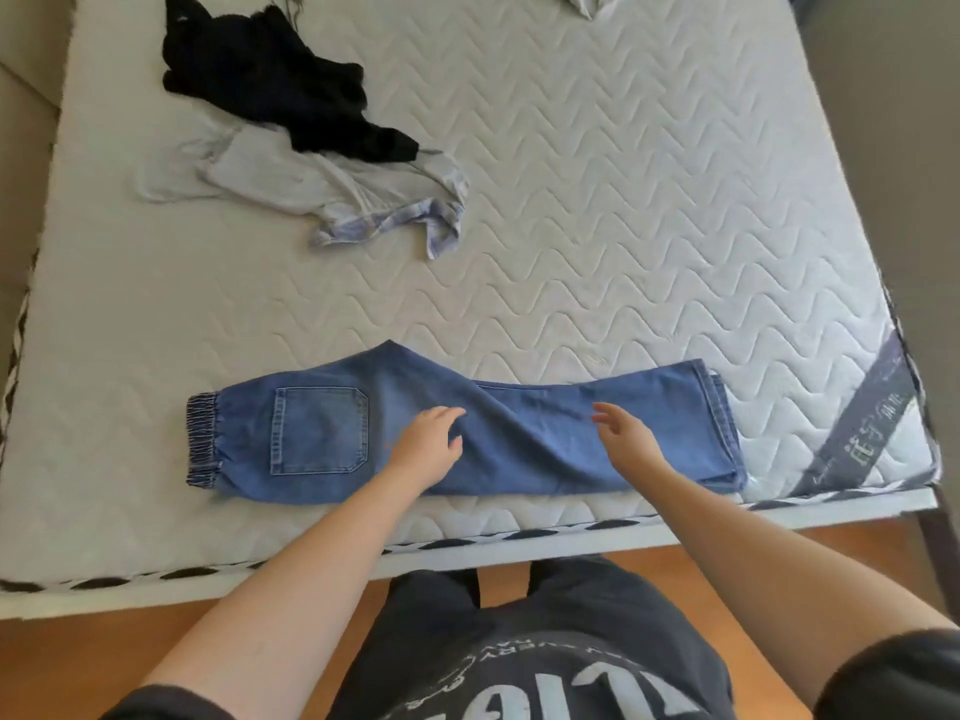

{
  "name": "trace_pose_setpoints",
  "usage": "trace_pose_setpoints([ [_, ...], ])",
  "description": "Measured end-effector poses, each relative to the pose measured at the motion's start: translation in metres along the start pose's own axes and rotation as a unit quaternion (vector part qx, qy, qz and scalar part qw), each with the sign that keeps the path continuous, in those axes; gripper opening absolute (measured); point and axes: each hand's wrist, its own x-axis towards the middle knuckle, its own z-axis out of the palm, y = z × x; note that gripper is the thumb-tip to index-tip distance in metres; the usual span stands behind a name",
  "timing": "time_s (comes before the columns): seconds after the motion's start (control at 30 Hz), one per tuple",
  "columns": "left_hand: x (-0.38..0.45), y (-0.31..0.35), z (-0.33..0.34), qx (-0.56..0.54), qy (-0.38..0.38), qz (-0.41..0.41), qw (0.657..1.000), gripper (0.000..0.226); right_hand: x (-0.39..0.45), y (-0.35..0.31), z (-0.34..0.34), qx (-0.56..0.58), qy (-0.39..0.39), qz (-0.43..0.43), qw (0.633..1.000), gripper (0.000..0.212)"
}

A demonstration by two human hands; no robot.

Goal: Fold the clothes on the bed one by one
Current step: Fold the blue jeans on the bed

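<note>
Where the quilted mattress [623, 200] meets wood flooring [78, 662], one pair of jeans [519, 439] lies flat beneath both hands. Left hand [426, 444] rests open on the denim; right hand [623, 433] hovers, fingers relaxed. Beyond the left hand lie two garments: one black garment [270, 80], one pale garment [311, 184].

Matt blue denim jeans [467, 433] with stitched pocket and ribbed elastic waistband, quilted wavy-stitched white mattress [623, 200], fuzzy black garment [270, 80] far left, thin crumpled pale cloth [322, 184], smooth wooden floor [78, 657]

Bed [623, 200]: 1. Blue jeans [519, 439]: 1 pair, 1 back pocket showing. Black garment [270, 80]: 1. Pale garment [311, 184]: 1. Pale cloth at far edge [584, 2]: 1. Hands: 2.
</note>
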Motion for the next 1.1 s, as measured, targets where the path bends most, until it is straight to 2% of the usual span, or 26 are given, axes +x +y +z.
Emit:
trace_pose_setpoints([
  [0.23, 0.058, 0.110, 0.074, 0.044, -0.069, 0.070, 0.994, 0.051, 0.040, 0.109, -0.080, 0.045, 0.027, 0.080, 0.995, 0.044],
  [0.4, 0.094, 0.159, 0.128, 0.085, -0.136, 0.057, 0.985, 0.054, 0.073, 0.171, -0.115, 0.050, 0.029, 0.144, 0.988, 0.058],
  [0.5, 0.111, 0.178, 0.154, 0.094, -0.164, 0.044, 0.981, 0.054, 0.093, 0.198, -0.128, 0.074, 0.038, 0.133, 0.988, 0.054],
  [0.63, 0.126, 0.192, 0.177, 0.086, -0.171, 0.031, 0.981, 0.053, 0.122, 0.220, -0.132, 0.098, 0.033, 0.151, 0.983, 0.058],
  [0.77, 0.135, 0.201, 0.182, 0.075, -0.157, 0.036, 0.984, 0.052, 0.144, 0.227, -0.127, 0.038, 0.012, 0.206, 0.978, 0.074],
  [0.83, 0.137, 0.204, 0.180, 0.062, -0.145, 0.035, 0.987, 0.050, 0.149, 0.225, -0.126, -0.003, 0.004, 0.219, 0.976, 0.068],
  [0.93, 0.139, 0.205, 0.178, 0.043, -0.142, 0.013, 0.989, 0.045, 0.150, 0.216, -0.125, -0.011, -0.013, 0.150, 0.989, 0.034],
  [1.0, 0.140, 0.207, 0.176, 0.016, -0.138, -0.012, 0.990, 0.039, 0.141, 0.204, -0.125, 0.032, -0.001, 0.095, 0.995, 0.027],
  [1.1, 0.137, 0.221, 0.171, -0.084, -0.125, -0.056, 0.987, 0.031, 0.112, 0.180, -0.126, 0.044, -0.018, 0.037, 0.998, 0.024],
])
